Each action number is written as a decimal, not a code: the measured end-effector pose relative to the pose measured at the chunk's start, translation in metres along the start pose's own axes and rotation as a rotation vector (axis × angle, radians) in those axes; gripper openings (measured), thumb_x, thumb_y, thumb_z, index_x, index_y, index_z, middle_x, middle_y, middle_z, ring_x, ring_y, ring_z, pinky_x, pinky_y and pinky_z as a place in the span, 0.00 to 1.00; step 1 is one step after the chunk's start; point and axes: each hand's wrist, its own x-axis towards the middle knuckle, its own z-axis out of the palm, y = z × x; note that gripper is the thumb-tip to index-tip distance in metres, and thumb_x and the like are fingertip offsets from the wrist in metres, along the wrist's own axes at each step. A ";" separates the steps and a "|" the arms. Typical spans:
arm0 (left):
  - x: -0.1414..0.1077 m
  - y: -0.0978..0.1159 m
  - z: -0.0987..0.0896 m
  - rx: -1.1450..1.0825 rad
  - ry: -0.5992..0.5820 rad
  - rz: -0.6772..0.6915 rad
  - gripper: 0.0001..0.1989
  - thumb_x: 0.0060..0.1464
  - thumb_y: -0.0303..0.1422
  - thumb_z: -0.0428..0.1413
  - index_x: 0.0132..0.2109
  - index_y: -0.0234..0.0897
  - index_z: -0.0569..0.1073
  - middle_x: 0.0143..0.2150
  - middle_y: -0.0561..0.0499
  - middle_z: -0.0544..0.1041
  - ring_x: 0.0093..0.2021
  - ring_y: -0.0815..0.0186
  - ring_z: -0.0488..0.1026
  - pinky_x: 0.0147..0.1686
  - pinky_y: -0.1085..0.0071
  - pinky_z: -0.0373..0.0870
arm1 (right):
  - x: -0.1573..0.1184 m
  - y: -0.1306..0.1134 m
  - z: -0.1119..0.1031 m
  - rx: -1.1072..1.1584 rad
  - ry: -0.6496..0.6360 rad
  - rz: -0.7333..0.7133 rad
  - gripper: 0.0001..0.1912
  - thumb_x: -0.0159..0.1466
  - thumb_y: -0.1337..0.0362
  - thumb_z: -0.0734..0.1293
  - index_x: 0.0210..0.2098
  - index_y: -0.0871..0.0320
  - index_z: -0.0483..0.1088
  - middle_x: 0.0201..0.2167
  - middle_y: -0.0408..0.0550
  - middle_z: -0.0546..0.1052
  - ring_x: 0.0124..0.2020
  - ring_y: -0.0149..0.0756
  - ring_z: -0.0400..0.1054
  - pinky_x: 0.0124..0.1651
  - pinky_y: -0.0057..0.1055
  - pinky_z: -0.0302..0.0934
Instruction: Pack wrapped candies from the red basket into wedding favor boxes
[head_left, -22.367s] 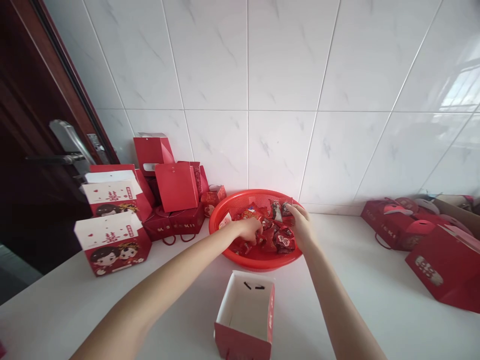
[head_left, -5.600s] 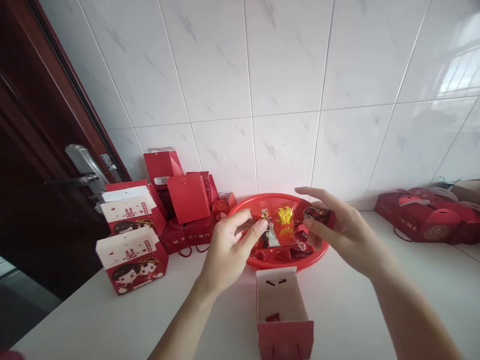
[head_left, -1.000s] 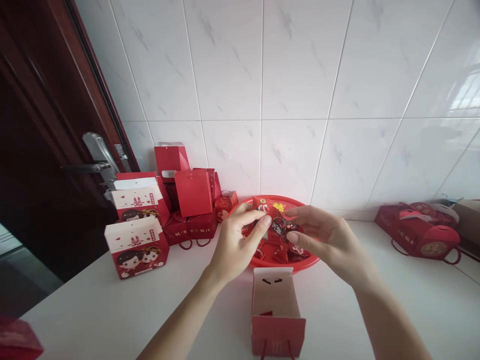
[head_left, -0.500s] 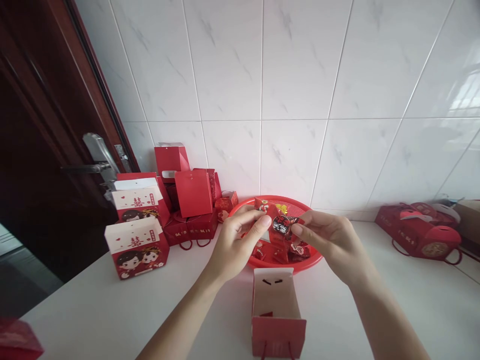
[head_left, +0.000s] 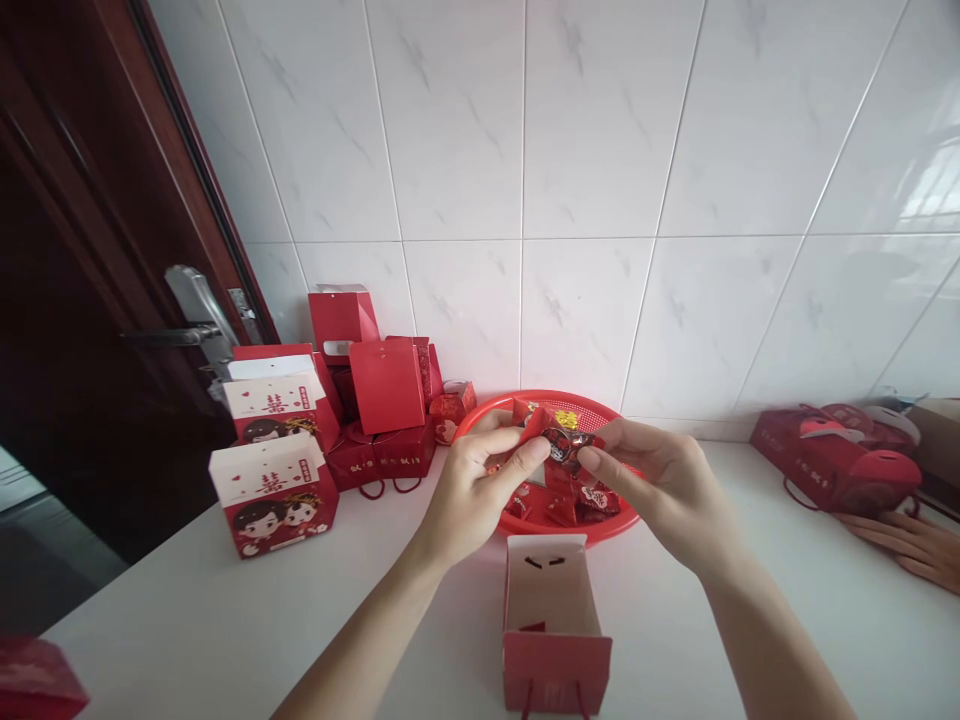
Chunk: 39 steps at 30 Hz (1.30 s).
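Observation:
A small red-and-black wrapped packet (head_left: 559, 443) is pinched between my two hands, over a red plastic basket (head_left: 630, 510). My left hand (head_left: 480, 480) grips its left end between thumb and fingers. The right end is held by my right hand (head_left: 656, 480) in the same way. More red wrapped pieces (head_left: 562, 505) lie in the basket below. Nearer to me, between my forearms, stands an open red box (head_left: 556, 672) with a pale inside, cord handles and a bit of red in it.
Printed gift boxes (head_left: 281, 505) and plain red boxes (head_left: 388, 387) are grouped at the left by the door (head_left: 82, 200). At the right, another person's hand (head_left: 911, 548) rests beside red boxes (head_left: 855, 475). A red box corner (head_left: 37, 680) shows lower left.
Another person's hand has come into view at the right edge. My left fingers have shifted slightly right along the packet, which has turned a little.

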 end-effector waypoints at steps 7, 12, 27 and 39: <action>0.001 -0.003 0.003 0.039 0.045 0.052 0.26 0.65 0.42 0.55 0.22 0.38 0.57 0.28 0.53 0.56 0.33 0.65 0.59 0.30 0.71 0.61 | -0.001 -0.003 0.000 -0.100 -0.001 -0.035 0.17 0.64 0.52 0.72 0.25 0.55 0.73 0.22 0.42 0.73 0.25 0.33 0.66 0.30 0.29 0.62; 0.001 -0.002 0.003 -0.015 0.006 0.036 0.21 0.65 0.40 0.56 0.25 0.37 0.67 0.32 0.52 0.64 0.34 0.68 0.62 0.32 0.73 0.66 | -0.002 0.002 0.000 -0.098 0.010 -0.023 0.21 0.66 0.51 0.70 0.21 0.56 0.67 0.19 0.41 0.70 0.23 0.31 0.62 0.28 0.29 0.58; 0.001 -0.005 0.001 0.022 0.004 0.016 0.22 0.67 0.42 0.54 0.26 0.37 0.65 0.30 0.54 0.59 0.31 0.69 0.59 0.30 0.74 0.61 | -0.002 0.000 0.004 -0.067 0.030 -0.061 0.19 0.66 0.54 0.69 0.22 0.56 0.68 0.20 0.40 0.67 0.22 0.30 0.58 0.25 0.28 0.54; 0.001 -0.007 0.002 0.095 0.056 0.038 0.24 0.68 0.42 0.53 0.25 0.37 0.57 0.30 0.54 0.54 0.30 0.68 0.54 0.26 0.72 0.55 | 0.001 -0.001 0.004 -0.114 -0.046 0.021 0.21 0.64 0.50 0.71 0.22 0.56 0.68 0.20 0.41 0.66 0.24 0.31 0.56 0.26 0.29 0.52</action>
